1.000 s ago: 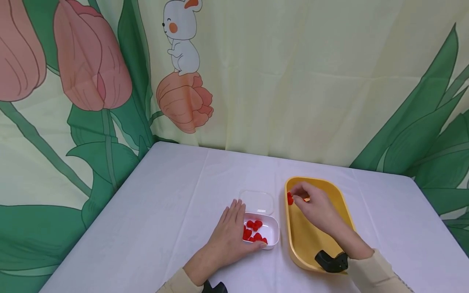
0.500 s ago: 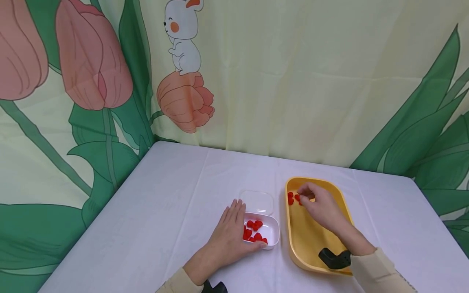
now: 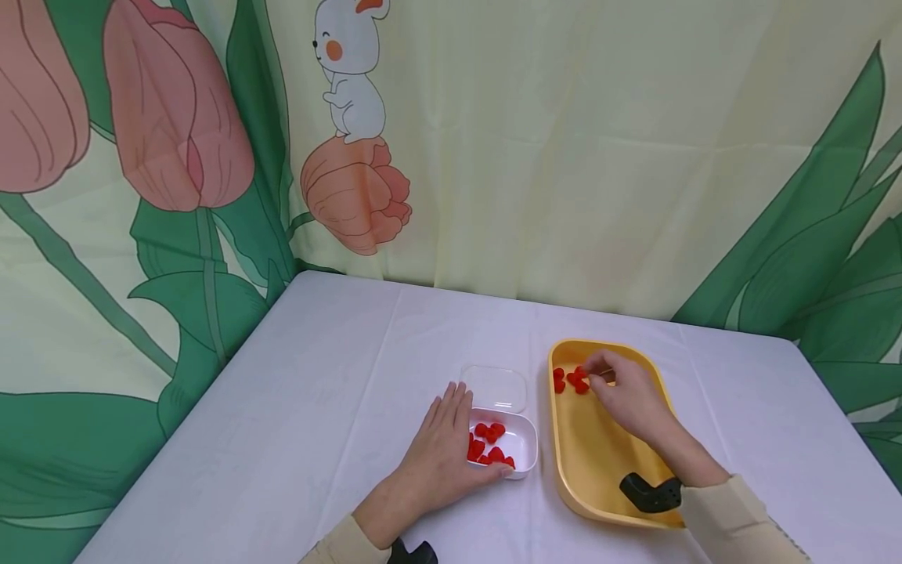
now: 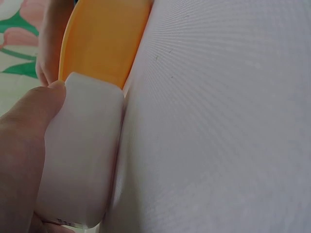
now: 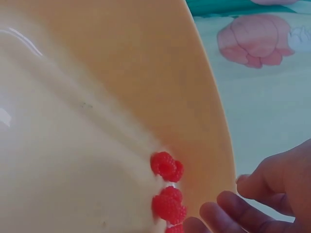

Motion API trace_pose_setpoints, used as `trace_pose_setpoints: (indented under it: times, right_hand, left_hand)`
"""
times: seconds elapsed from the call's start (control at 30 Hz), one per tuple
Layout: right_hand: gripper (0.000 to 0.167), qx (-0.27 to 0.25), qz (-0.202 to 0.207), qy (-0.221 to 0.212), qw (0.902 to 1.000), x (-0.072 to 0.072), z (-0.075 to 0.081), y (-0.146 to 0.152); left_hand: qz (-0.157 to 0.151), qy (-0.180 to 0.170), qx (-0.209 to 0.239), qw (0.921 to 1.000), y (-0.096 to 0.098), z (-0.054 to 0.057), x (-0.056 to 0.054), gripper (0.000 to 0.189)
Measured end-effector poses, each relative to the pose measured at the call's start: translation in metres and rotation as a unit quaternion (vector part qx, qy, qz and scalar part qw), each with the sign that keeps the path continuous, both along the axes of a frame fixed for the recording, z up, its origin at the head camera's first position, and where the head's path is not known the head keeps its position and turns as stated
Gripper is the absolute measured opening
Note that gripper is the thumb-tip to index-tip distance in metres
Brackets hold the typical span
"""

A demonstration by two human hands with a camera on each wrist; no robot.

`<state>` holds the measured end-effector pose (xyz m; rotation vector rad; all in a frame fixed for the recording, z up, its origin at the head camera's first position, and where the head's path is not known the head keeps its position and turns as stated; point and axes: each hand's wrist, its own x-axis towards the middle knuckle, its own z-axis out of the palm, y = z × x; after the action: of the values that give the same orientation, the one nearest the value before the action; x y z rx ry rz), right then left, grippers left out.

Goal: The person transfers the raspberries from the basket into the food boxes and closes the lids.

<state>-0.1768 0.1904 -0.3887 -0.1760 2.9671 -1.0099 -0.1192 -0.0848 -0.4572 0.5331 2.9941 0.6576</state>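
Note:
My left hand (image 3: pixel 440 450) lies along the left side of a small white box (image 3: pixel 523 448), its fingers straight and the thumb across the near rim. In the left wrist view the thumb presses the wall of the white box (image 4: pixel 85 150). Several red raspberries (image 3: pixel 491 433) are in the box. My right hand (image 3: pixel 629 394) is over the yellow tray (image 3: pixel 592 462), fingertips bent down right at a cluster of raspberries (image 3: pixel 578 381). The right wrist view shows raspberries (image 5: pixel 167 204) along the tray wall; nothing shows between the thumb and fingers there.
A clear lid (image 3: pixel 496 389) lies flat behind the white box. Just right of the box stands the tray, its raised rim around it. A white cloth (image 3: pixel 352 439) covers the table, and a printed curtain (image 3: pixel 564 157) hangs behind its far edge.
My right hand has moved a little to the right along the far end of the tray, uncovering more raspberries there. The left hand and white box have stayed in place.

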Motion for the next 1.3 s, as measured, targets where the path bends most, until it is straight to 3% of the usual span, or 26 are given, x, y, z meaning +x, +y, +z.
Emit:
trace_pose_setpoints:
  times: [0.43, 0.83, 1.3]
  right_hand:
    - [0.018, 0.005, -0.008, 0.011, 0.9999, -0.007, -0.006, 0.014]
    - [0.019, 0.017, 0.012, -0.061, 0.9979, -0.014, -0.016, 0.01]
    - [0.022, -0.005, 0.004, -0.093, 0.9957, -0.017, -0.024, 0.007]
  left_hand:
    - [0.002, -0.003, 0.003, 1.0, 0.002, 0.0, -0.002, 0.111]
    - [0.005, -0.004, 0.006, 1.0, 0.002, 0.0, -0.002, 0.11]
    - [0.005, -0.004, 0.007, 1.0, 0.002, 0.0, -0.002, 0.111]
